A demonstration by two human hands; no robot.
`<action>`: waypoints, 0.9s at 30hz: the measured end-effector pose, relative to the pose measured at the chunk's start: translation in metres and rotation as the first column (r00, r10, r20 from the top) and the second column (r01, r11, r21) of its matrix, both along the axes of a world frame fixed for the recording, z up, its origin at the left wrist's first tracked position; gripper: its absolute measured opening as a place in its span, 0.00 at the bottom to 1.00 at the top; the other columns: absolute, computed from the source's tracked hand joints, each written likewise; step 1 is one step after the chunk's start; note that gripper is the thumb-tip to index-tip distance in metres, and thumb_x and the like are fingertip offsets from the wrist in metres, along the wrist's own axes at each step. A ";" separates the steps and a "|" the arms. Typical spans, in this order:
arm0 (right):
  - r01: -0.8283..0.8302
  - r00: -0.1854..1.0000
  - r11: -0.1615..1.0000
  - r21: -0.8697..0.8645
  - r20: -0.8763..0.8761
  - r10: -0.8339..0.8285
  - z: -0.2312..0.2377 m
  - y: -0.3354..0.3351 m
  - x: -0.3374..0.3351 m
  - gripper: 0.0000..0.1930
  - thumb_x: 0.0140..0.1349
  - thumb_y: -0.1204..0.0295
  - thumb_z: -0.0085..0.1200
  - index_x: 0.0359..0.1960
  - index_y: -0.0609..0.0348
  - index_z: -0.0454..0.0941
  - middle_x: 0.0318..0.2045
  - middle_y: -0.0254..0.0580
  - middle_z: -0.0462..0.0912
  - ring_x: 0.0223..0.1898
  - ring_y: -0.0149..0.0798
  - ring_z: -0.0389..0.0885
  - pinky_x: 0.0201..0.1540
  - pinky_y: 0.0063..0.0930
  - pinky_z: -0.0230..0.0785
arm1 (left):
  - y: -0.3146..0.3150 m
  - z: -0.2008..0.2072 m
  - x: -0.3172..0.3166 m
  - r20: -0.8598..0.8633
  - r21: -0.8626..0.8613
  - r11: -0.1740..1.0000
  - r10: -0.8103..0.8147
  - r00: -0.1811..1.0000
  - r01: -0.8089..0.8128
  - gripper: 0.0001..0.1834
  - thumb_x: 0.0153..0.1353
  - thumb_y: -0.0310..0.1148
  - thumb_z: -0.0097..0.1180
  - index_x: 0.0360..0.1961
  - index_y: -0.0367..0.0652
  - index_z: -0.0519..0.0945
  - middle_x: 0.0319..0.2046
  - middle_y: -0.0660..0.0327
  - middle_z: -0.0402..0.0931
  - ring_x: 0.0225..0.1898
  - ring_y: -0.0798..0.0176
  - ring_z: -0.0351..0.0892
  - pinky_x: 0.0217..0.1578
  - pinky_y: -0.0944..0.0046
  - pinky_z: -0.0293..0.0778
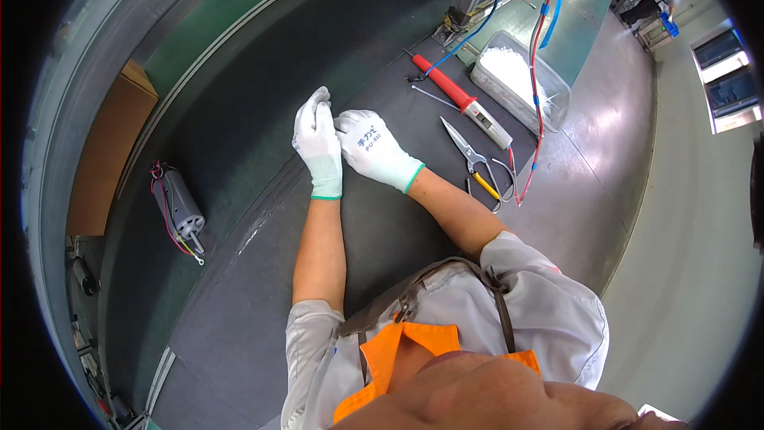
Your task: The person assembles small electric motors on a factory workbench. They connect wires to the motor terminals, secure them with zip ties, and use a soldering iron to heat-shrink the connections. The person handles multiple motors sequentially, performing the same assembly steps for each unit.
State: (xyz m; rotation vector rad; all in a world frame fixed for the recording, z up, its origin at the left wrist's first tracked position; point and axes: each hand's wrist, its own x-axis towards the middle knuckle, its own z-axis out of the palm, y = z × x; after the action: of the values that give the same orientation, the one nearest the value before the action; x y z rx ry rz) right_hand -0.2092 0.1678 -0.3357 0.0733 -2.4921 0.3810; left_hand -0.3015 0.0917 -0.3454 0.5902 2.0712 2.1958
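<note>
Both my hands wear white gloves with green cuffs and meet above the dark work surface [263, 287]. My left hand [317, 137] is closed, its fingers bent and pressed together, pointing away from me. Against its side, my right hand [372, 150] is closed too, with the fingers curled under and the back of the glove facing up. Anything inside either hand is hidden. To the right lie scissors [469, 155] with one yellow handle, and a red and grey stick-shaped tool [458, 94] with a thin tip and a wire. A thin white strip [434, 99] rests beside that tool.
On the left a grey electric motor [181, 205] with loose wires lies on the dark belt [239, 127]. A clear tub [487, 81] of white strips stands at the right. Red and blue cords [535, 84] hang there. Beyond are a cardboard box [111, 151] and a person [656, 4] far off.
</note>
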 end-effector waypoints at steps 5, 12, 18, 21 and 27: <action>0.020 0.994 0.990 -0.142 0.112 -0.004 -0.004 0.010 0.000 0.10 0.58 0.74 0.53 0.41 0.60 0.81 0.40 0.46 0.84 0.47 0.50 0.81 0.49 0.46 0.71 | 0.000 0.013 0.010 0.089 -0.002 0.995 -0.098 0.991 0.099 0.14 0.70 0.27 0.51 0.50 0.34 0.85 0.50 0.54 0.83 0.51 0.59 0.84 0.55 0.61 0.78; 0.027 0.987 0.992 -0.121 0.162 -0.007 -0.015 0.010 -0.001 0.13 0.57 0.73 0.55 0.44 0.62 0.78 0.41 0.51 0.82 0.48 0.53 0.80 0.52 0.46 0.70 | 0.002 -0.001 0.003 -0.157 -0.175 0.970 -0.199 0.967 0.172 0.13 0.69 0.28 0.51 0.49 0.38 0.86 0.47 0.55 0.85 0.49 0.59 0.85 0.54 0.61 0.78; 0.027 0.992 0.991 -0.131 0.126 -0.011 -0.016 0.010 0.000 0.14 0.58 0.73 0.54 0.45 0.62 0.78 0.42 0.51 0.82 0.48 0.54 0.80 0.53 0.47 0.69 | 0.002 -0.007 -0.001 -0.270 -0.221 0.964 -0.204 0.941 0.145 0.14 0.69 0.28 0.51 0.49 0.39 0.86 0.47 0.54 0.85 0.49 0.58 0.85 0.54 0.60 0.78; 0.032 0.990 0.990 -0.140 0.141 -0.012 -0.016 0.011 0.000 0.14 0.57 0.73 0.54 0.45 0.63 0.78 0.41 0.52 0.82 0.48 0.54 0.80 0.53 0.48 0.69 | 0.002 -0.005 -0.001 -0.260 -0.241 0.957 -0.222 0.940 0.160 0.15 0.70 0.29 0.51 0.51 0.36 0.85 0.48 0.55 0.85 0.51 0.60 0.85 0.56 0.62 0.77; 0.026 0.996 0.986 -0.162 0.086 -0.012 -0.023 0.015 -0.003 0.13 0.56 0.73 0.56 0.42 0.64 0.78 0.39 0.54 0.82 0.45 0.56 0.80 0.49 0.50 0.70 | 0.005 -0.001 0.006 -0.274 -0.133 0.973 -0.219 0.936 0.189 0.12 0.67 0.25 0.53 0.47 0.36 0.86 0.46 0.54 0.85 0.48 0.57 0.86 0.53 0.60 0.79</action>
State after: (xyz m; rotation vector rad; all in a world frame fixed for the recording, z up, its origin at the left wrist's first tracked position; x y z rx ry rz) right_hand -0.2122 0.1826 -0.3590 -0.0339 -2.5323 0.5892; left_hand -0.2956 0.0971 -0.3468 1.1177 2.1221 1.9694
